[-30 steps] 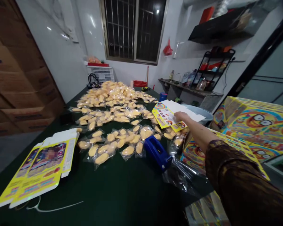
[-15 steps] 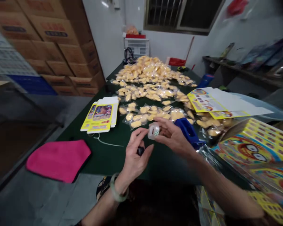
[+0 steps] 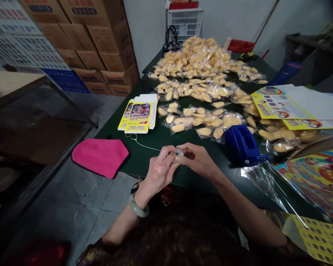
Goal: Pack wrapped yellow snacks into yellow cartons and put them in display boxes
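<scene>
A small roll of clear tape (image 3: 180, 151) with a printed core is held over the near edge of the dark green table. My right hand (image 3: 199, 159) pinches it from the right with thumb and fingers. From the left, my left hand (image 3: 161, 168) closes its fingertips on the roll's near side. Something dark and thin shows between those fingers, too small to name. A blue tape dispenser (image 3: 242, 146) stands on the table to the right of my right hand. The thin white cord (image 3: 147, 146) runs along the table to my left hand.
Bagged yellow pieces (image 3: 202, 59) are heaped at the far end and spread nearer. Flat printed cartons (image 3: 140, 112) lie at left, beyond a pink cloth item (image 3: 101, 157). More printed sheets (image 3: 280, 101) and clear plastic film (image 3: 269, 181) are at right. Brown boxes (image 3: 102, 40) are stacked behind.
The view has tilted down and turned left. My left fingers have closed in on the tape roll, and the black piece that showed in my left palm is mostly hidden now.
</scene>
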Demonstrator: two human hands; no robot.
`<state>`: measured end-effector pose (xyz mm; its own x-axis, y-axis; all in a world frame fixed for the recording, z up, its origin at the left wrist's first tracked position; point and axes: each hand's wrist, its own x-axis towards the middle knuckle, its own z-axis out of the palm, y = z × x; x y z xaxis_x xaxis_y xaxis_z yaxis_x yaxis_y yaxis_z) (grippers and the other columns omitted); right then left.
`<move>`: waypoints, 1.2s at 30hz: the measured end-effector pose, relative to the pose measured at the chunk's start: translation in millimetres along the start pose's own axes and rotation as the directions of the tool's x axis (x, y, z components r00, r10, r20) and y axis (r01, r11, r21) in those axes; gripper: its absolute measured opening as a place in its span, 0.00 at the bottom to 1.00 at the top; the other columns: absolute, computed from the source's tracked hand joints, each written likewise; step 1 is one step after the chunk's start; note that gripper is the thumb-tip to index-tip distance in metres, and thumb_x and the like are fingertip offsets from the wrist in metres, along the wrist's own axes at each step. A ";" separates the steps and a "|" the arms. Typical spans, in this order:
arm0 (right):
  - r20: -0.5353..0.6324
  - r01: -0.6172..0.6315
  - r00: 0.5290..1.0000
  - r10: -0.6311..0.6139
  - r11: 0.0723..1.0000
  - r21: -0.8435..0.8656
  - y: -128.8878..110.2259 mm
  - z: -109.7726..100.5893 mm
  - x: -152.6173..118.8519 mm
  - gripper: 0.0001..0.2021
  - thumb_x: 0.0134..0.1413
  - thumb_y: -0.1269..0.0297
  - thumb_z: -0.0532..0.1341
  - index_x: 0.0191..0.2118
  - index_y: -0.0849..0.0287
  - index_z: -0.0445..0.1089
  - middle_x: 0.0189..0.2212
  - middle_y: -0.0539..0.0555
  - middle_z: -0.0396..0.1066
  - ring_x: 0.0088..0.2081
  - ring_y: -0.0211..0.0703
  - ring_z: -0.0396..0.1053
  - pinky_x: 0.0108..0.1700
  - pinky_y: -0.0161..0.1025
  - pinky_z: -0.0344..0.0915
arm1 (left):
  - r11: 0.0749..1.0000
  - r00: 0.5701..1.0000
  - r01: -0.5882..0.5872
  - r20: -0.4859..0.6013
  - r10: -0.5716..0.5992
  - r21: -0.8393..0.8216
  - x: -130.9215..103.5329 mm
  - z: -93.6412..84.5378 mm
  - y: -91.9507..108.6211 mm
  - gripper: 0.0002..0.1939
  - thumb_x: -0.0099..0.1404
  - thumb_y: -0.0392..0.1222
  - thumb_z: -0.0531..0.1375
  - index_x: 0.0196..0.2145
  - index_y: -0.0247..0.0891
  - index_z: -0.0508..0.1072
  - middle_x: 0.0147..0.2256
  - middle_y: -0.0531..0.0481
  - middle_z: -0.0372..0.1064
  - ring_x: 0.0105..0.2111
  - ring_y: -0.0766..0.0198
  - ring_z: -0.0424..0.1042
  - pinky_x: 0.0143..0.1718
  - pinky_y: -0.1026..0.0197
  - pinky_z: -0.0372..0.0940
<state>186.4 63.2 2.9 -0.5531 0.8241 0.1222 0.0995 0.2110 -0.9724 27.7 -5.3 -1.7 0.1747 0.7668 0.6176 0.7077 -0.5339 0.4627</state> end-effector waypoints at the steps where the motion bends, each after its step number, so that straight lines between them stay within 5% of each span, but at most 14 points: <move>1: 0.040 -0.045 0.998 0.042 0.997 0.059 0.5 -2.2 -0.4 0.12 0.45 0.57 0.67 0.35 0.60 0.72 0.24 0.49 0.71 0.25 0.34 0.67 0.25 0.32 0.64 | 1.000 0.999 0.006 0.033 -0.005 -0.031 -0.7 -2.3 0.8 0.06 0.67 0.36 0.54 0.39 0.37 0.70 0.42 0.46 0.66 0.33 0.70 0.71 0.31 0.68 0.64; 4: 0.107 -0.113 0.989 0.098 0.982 0.151 -0.6 -4.4 -3.9 0.14 0.48 0.55 0.65 0.35 0.61 0.73 0.22 0.49 0.71 0.22 0.34 0.67 0.21 0.31 0.62 | 0.993 0.998 0.004 0.058 0.003 -0.121 -4.9 -4.8 0.4 0.06 0.67 0.38 0.54 0.40 0.37 0.70 0.40 0.46 0.69 0.37 0.67 0.72 0.35 0.66 0.66; 8: -0.066 -0.027 0.997 0.038 0.986 0.163 -4.8 8.0 -13.9 0.17 0.47 0.57 0.66 0.43 0.58 0.70 0.28 0.50 0.73 0.24 0.34 0.68 0.20 0.31 0.64 | 0.995 0.999 0.004 -0.051 -0.009 -0.099 -13.8 1.2 1.5 0.06 0.66 0.37 0.56 0.39 0.37 0.72 0.39 0.45 0.72 0.36 0.66 0.74 0.34 0.66 0.68; 15: -0.259 0.135 0.961 -0.093 0.980 0.149 -7.3 40.2 -40.0 0.09 0.49 0.61 0.64 0.38 0.55 0.70 0.29 0.50 0.70 0.28 0.36 0.67 0.24 0.32 0.68 | 1.000 0.962 -0.002 -0.274 -0.006 -0.029 -31.4 10.9 17.8 0.04 0.64 0.34 0.58 0.37 0.36 0.73 0.37 0.47 0.74 0.36 0.66 0.75 0.37 0.66 0.70; 21: -0.393 0.263 0.890 -0.229 0.964 0.032 1.6 56.7 -56.8 0.04 0.55 0.65 0.60 0.38 0.53 0.69 0.32 0.52 0.68 0.32 0.38 0.67 0.29 0.35 0.69 | 1.000 0.959 -0.010 -0.284 0.011 0.005 -39.1 11.7 26.0 0.04 0.63 0.33 0.59 0.37 0.35 0.73 0.37 0.46 0.74 0.36 0.66 0.75 0.38 0.66 0.71; 28: -0.463 0.274 0.837 -0.293 0.956 -0.110 6.4 59.2 -67.0 0.03 0.56 0.65 0.58 0.36 0.52 0.68 0.31 0.52 0.69 0.32 0.40 0.68 0.32 0.38 0.69 | 1.000 0.963 0.019 -0.270 -0.013 0.019 -41.9 13.0 38.1 0.05 0.64 0.35 0.58 0.36 0.36 0.74 0.35 0.47 0.75 0.34 0.65 0.75 0.37 0.65 0.71; 36: -0.482 0.274 0.832 -0.274 0.959 -0.073 1.7 55.3 -76.0 0.01 0.53 0.66 0.58 0.33 0.52 0.66 0.29 0.51 0.69 0.30 0.39 0.68 0.30 0.37 0.68 | 1.000 0.963 -0.006 -0.270 0.009 0.011 -43.5 17.2 47.0 0.04 0.64 0.34 0.58 0.35 0.36 0.74 0.35 0.48 0.74 0.34 0.66 0.75 0.36 0.66 0.71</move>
<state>182.9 -28.2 -19.0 -0.0893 0.8812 0.4642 0.0047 0.4664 -0.8845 65.1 -57.7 -17.7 -0.0109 0.6372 0.7706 0.7139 -0.5347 0.4522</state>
